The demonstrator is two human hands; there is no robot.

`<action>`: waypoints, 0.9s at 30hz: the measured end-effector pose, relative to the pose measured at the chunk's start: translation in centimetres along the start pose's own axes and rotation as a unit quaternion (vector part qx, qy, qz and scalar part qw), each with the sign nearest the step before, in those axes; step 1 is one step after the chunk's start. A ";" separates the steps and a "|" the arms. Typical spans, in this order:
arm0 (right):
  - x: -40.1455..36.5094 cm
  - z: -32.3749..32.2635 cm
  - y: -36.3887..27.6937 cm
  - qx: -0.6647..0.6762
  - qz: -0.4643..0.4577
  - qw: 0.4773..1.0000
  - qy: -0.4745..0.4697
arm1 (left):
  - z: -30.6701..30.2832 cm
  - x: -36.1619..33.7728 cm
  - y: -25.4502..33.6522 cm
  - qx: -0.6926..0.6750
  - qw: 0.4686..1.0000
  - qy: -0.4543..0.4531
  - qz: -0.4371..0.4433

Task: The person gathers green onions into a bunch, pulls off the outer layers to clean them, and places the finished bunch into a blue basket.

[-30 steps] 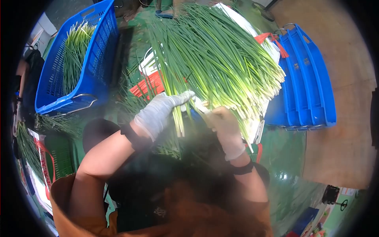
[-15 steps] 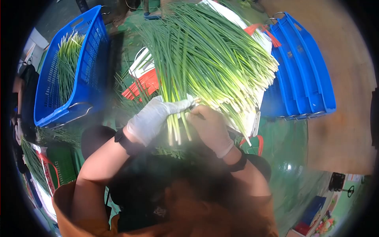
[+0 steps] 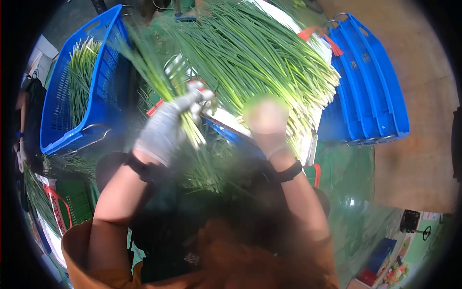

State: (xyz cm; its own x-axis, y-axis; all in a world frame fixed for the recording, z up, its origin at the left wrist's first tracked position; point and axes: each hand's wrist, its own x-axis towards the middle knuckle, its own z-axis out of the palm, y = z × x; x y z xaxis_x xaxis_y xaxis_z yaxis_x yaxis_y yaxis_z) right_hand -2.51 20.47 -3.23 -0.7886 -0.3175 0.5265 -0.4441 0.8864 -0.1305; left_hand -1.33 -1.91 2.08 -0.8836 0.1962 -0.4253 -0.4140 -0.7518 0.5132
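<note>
My gloved left hand (image 3: 166,126) is closed round a small bunch of spring onions (image 3: 193,134). Its white ends point down toward me, and its green leaves slant up to the left, smeared by motion. Over the white-root side of a large spring onion pile (image 3: 255,62) is my right hand (image 3: 266,120), also gloved. Blur hides its fingers, so whether it touches or grips any stalks cannot be made out. The pile lies on a white surface (image 3: 230,118), leaves away from me and roots toward the right.
At left stands a blue basket (image 3: 67,140) holding spring onions (image 3: 84,84). Nested blue crates (image 3: 380,91) stand at right beside a brown board (image 3: 414,164). Red ties (image 3: 332,44) lie by the pile. Loose green leaves (image 3: 204,171) are below my hands.
My left hand has moved left and swung the bunch's leaves leftward, away from the pile. My right hand has parted from it and moved up and right onto the pile.
</note>
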 end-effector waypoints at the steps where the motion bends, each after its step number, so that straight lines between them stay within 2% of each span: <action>1: 0.3 0.4 -0.2 0.005 0.000 1.000 -0.001 | -0.9 0.5 -0.7 0.033 0.999 -0.018 -0.034; 2: 0.3 0.4 -0.4 0.009 -0.002 1.000 0.001 | -1.9 1.1 -1.4 0.066 0.995 -0.035 -0.068; 4: 0.4 -1.0 -1.7 0.191 0.027 0.981 -0.002 | -1.3 0.7 -2.1 0.058 0.991 -0.004 -0.119; 5: 0.3 -2.2 -2.6 0.194 0.020 0.981 -0.005 | -1.0 0.4 -2.5 0.079 0.990 0.027 -0.116; 6: 0.4 -4.0 -3.9 0.364 0.126 0.913 -0.135 | -0.5 0.0 -2.5 0.068 0.989 -0.020 -0.129; 7: 0.5 -5.1 -4.7 0.508 0.228 0.789 -0.258 | -1.1 0.1 -2.9 0.090 0.988 -0.023 -0.122; 8: 0.8 -5.2 -5.0 0.508 0.227 0.789 -0.261 | -1.7 0.2 -3.2 0.116 0.986 -0.028 -0.119; 10: 0.8 -5.3 -5.7 0.473 0.387 0.727 -0.312 | -1.9 -0.1 -3.5 0.148 0.982 -0.008 -0.115; 11: 0.3 -4.9 -5.7 0.502 0.405 0.709 -0.286 | -1.8 -0.1 -3.5 0.181 0.977 0.011 -0.108; 12: 0.0 -4.9 -5.4 0.499 0.406 0.711 -0.284 | -1.1 -0.7 -2.4 0.213 0.973 0.017 -0.089; 14: -0.8 -4.7 -5.0 0.491 0.341 0.755 -0.271 | -1.6 -0.1 -0.5 0.111 0.993 0.048 0.008; 15: -2.2 -3.3 -3.8 0.298 0.126 0.881 -0.344 | -2.7 0.5 1.0 0.119 0.991 0.042 0.039; 16: -3.0 -3.8 -3.2 0.396 -0.004 0.847 -0.355 | -3.8 1.2 2.6 0.127 0.989 0.036 0.072; 18: -2.5 -5.7 -3.7 0.378 0.088 0.756 -0.527 | -4.6 2.3 5.7 0.109 0.978 0.097 0.151; 19: -2.1 -4.9 -3.8 0.195 -0.110 0.843 -0.489 | -3.3 1.4 6.3 0.084 0.973 0.121 0.179; 20: -3.5 -2.8 -2.8 0.202 0.002 0.937 -0.286 | -2.2 0.6 6.3 0.051 0.972 0.106 0.203; 21: -2.6 -2.8 -2.4 0.103 0.036 0.978 -0.177 | -3.4 1.3 6.2 0.027 0.983 0.062 0.169; 22: -1.4 -2.8 -1.9 -0.001 0.068 0.996 -0.063 | -3.8 1.9 6.0 0.003 0.991 0.016 0.136; 23: -1.0 -2.1 -1.2 -0.004 0.070 0.996 -0.061 | -4.0 1.9 4.3 0.021 0.989 -0.028 0.145; 24: -0.9 -0.9 -0.2 -0.080 0.049 0.993 -0.076 | -2.6 1.1 2.9 -0.031 0.996 -0.043 0.065; 25: -0.6 -0.2 0.2 -0.154 0.028 0.984 -0.090 | -1.6 0.8 1.4 0.013 0.999 -0.024 0.033; 26: -0.6 -0.3 -0.4 -0.154 0.027 0.984 -0.088 | -1.4 0.7 0.1 0.058 0.998 -0.002 0.001; 27: -0.9 -0.5 -1.5 -0.044 0.064 0.995 -0.064 | -1.6 0.6 -0.5 0.056 0.997 -0.005 -0.053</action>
State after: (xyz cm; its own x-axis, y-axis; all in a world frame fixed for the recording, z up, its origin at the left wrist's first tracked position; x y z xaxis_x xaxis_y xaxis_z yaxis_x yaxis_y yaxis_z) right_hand -0.94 19.54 -3.09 -0.8862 -0.2361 0.3987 -0.3025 0.9466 -0.1117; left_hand -1.33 -2.40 0.39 -0.8359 0.2769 -0.4739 -0.5258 -0.6518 0.5466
